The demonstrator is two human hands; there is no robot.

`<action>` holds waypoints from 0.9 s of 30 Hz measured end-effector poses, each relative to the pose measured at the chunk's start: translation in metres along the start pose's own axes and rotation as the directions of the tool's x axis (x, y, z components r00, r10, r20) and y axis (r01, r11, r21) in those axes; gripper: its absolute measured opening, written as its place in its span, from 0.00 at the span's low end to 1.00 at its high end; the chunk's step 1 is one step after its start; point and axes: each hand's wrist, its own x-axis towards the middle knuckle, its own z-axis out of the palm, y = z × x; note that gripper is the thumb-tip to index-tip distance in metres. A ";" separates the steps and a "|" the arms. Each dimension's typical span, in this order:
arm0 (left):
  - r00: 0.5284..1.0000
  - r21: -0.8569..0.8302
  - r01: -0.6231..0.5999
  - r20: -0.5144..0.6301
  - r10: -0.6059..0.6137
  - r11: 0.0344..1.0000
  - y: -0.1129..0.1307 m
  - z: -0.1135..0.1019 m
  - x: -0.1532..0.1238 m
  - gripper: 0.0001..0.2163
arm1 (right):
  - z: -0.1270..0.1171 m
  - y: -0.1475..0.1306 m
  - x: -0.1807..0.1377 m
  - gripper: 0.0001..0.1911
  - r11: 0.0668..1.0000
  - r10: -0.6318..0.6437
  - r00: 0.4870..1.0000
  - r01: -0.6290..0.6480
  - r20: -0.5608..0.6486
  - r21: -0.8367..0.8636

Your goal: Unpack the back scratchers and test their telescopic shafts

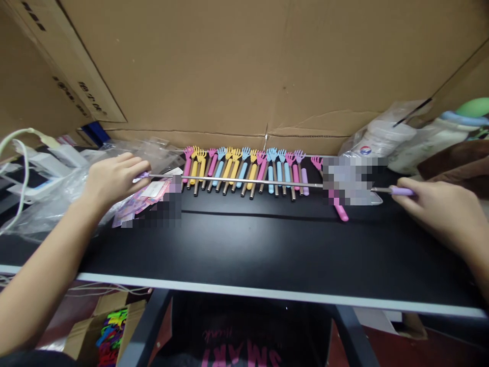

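Observation:
A telescopic back scratcher (282,183) with purple ends is stretched out level across the table, its thin metal rod drawn long. My left hand (116,176) is closed on its purple left end, and what lies inside the fingers is hidden. At the far right my right hand (439,209) grips the purple handle. Behind the rod lies a row of several shorter back scratchers (241,176) in pink, yellow, blue and purple, claws toward the cardboard. One pink back scratcher (341,211) lies apart on the right, partly covered by a blurred patch.
Printed cards (147,199) and clear plastic bags (49,209) lie left, near white power adapters (49,171). At the right back stand a lidded cup (387,137) and a bottle (439,135). A cardboard wall (229,66) closes the back. Below is a box (82,334) of colourful pieces.

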 end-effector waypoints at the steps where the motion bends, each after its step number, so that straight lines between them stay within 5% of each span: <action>1: 1.000 -0.029 0.016 -0.007 -0.016 0.999 0.000 0.000 0.001 0.11 | 0.000 -0.001 -0.001 0.11 1.000 0.003 1.000 -0.003 -0.020 -0.001; 10: 0.999 -0.023 -0.053 0.010 0.053 0.998 0.015 -0.001 0.013 0.13 | -0.008 -0.015 -0.001 0.10 0.999 -0.048 0.995 0.046 -0.085 -0.022; 20: 0.973 -0.173 -0.226 -0.097 0.211 0.959 0.132 -0.066 0.068 0.08 | -0.046 -0.146 -0.022 0.10 0.915 -0.377 0.912 0.394 -0.160 0.087; 27: 0.958 -0.316 -0.287 -0.086 0.274 0.904 0.173 -0.086 0.076 0.05 | -0.064 -0.187 -0.033 0.09 0.883 -0.439 0.894 0.448 -0.095 0.141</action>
